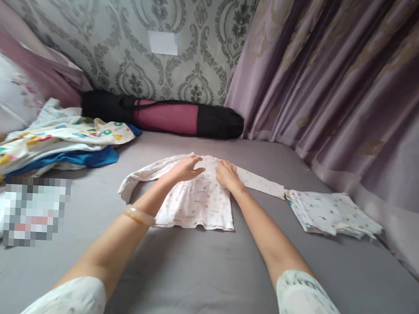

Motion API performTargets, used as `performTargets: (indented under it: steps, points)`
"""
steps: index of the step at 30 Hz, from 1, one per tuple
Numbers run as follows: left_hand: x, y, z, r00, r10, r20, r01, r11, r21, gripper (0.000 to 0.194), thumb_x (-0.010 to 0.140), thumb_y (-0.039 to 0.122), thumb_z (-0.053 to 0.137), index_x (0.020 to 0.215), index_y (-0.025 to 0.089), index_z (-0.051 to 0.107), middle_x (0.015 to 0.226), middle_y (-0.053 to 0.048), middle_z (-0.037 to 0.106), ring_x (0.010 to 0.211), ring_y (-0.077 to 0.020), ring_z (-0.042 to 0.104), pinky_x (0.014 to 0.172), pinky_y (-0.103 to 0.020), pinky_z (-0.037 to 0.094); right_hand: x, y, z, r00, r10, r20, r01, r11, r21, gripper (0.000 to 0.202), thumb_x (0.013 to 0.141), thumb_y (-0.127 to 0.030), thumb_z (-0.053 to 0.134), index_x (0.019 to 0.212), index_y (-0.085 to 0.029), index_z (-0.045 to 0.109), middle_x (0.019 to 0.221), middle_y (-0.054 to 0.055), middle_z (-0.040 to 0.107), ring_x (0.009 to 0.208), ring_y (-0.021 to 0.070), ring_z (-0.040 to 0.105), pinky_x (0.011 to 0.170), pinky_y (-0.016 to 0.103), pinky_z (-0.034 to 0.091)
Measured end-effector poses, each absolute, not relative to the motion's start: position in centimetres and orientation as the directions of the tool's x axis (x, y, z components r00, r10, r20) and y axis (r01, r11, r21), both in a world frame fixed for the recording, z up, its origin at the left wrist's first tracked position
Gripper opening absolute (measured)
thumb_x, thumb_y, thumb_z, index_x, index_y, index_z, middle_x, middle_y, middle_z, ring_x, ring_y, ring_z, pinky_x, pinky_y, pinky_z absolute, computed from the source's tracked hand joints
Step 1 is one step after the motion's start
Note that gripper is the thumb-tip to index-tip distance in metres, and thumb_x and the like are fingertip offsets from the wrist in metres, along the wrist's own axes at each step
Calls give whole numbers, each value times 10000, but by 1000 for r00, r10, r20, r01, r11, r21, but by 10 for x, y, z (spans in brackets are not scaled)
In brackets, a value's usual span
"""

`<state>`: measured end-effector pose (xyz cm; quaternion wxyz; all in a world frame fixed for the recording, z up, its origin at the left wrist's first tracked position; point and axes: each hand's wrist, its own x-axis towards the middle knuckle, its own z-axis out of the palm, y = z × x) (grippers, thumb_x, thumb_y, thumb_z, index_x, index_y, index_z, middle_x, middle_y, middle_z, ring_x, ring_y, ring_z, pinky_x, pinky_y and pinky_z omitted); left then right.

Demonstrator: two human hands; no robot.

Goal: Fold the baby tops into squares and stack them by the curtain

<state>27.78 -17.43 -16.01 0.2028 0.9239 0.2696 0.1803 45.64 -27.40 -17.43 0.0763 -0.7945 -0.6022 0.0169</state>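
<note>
A small white long-sleeved shirt with a faint print lies spread out on the grey bed sheet, its collar away from me and its sleeves out to both sides. The left sleeve bends down towards me, while the right one runs nearly straight. My left hand rests over the shirt's upper left part, fingers apart and thumb stretched out. At the upper right, by the shoulder, my right hand has its fingers curled in on the fabric. The fingertips of that hand are partly hidden.
Folded printed clothes lie to the right, touching the sleeve's cuff. A loose heap of colourful clothes is at the left, with a blurred-out patch below it. A black and maroon long bag lies along the wall, and curtains hang at the right.
</note>
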Motion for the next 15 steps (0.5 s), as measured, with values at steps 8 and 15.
performTargets:
  steps: [8,15]
  points:
    - [128,-172,-145,488,857,167,688,-495,530,621,795,658,463,1162,188,638,1134,-108,667,1015,-270,620,867,-355,497,426,-222,-192,358,933,46,924,-347,-158,459,998,-321,303,1378,-122,466,1433,178,452,1270,315,401,1041,434,306]
    - [64,-169,-159,313,950,12,722,-246,647,830,622,783,600,1199,187,607,1135,-100,661,998,-261,625,825,-330,512,427,-216,-189,379,924,38,921,-374,-110,414,965,-262,365,1328,-144,525,1372,171,500,1235,319,427,1016,435,318]
